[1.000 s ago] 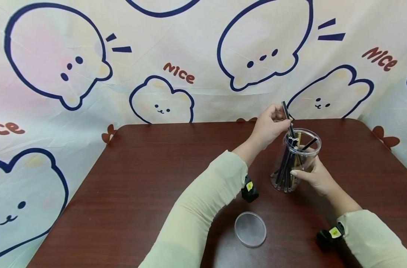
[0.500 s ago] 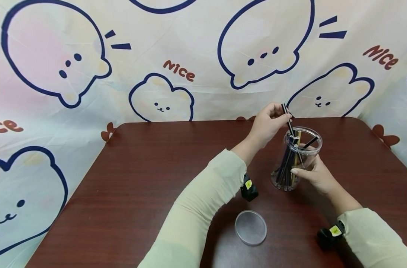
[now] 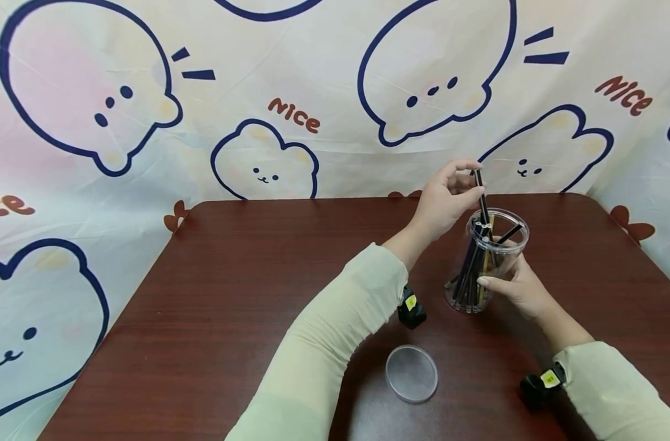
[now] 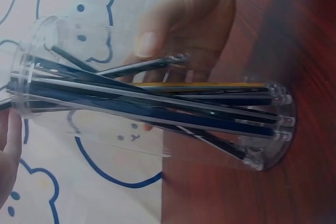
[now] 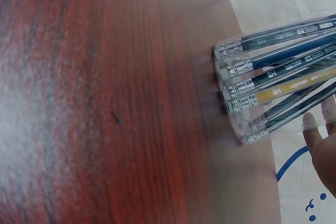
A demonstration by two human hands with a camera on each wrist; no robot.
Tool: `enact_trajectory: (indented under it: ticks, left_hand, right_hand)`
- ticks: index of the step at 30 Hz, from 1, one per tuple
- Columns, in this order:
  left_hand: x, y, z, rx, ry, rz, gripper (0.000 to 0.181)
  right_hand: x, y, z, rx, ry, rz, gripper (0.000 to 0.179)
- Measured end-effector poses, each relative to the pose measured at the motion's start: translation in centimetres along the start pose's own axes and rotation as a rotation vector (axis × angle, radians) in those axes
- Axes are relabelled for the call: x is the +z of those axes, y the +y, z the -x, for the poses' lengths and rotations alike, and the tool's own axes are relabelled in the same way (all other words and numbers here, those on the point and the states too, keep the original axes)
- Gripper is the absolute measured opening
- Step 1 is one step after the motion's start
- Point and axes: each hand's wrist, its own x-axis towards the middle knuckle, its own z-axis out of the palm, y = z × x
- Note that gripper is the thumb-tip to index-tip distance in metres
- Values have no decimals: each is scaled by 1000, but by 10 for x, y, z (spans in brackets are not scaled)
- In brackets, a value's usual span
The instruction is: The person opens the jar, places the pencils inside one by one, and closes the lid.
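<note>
A clear plastic jar (image 3: 500, 262) stands tilted at the right of the table, holding several eraser-tipped pencils, mostly dark. A yellow pencil (image 5: 294, 86) among them is marked HB. My right hand (image 3: 522, 291) grips the jar from its right side, thumb across the front; its fingers behind are partly hidden. Above the rim, my left hand (image 3: 442, 196) pinches the upper end of a dark pencil (image 3: 481, 193), whose lower part is inside the jar. In the left wrist view, only fingers (image 4: 9, 150) of that hand show, beside the jar's mouth.
A round translucent lid (image 3: 412, 373) lies flat on the brown wooden table (image 3: 247, 306), nearer the person than the jar. Behind the table hangs a pale cloth (image 3: 335, 73) printed with bear outlines. Both wrists carry small black cameras.
My left hand has shifted slightly right, its index finger now stretched over the top of the pencil. The pencil stands more upright. My right hand and the jar stay nearly still.
</note>
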Motion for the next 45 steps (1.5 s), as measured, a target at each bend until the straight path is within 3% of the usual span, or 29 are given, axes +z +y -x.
enact_trajectory:
  ticks: [7,22,30,34,45]
  left_hand:
    - [0,-8,7,42,-11,-86,20]
    - [-3,-17,13,48,-20,-53,14]
    - [-10,-7,26,-32,-35,-5,14]
    - [-17,0,34,-76,-49,-32,15]
    - [-40,-27,36,-162,-69,-63,13]
  right_hand:
    - [1,-1,0,3,1,22,62]
    - [1,-1,2,-37,-43,-73,64]
    - [-1,0,2,-5,-37,-36,63]
    - [0,1,3,-4,-34,-36,64]
    - [-1,-1,1,18,-11,13,62]
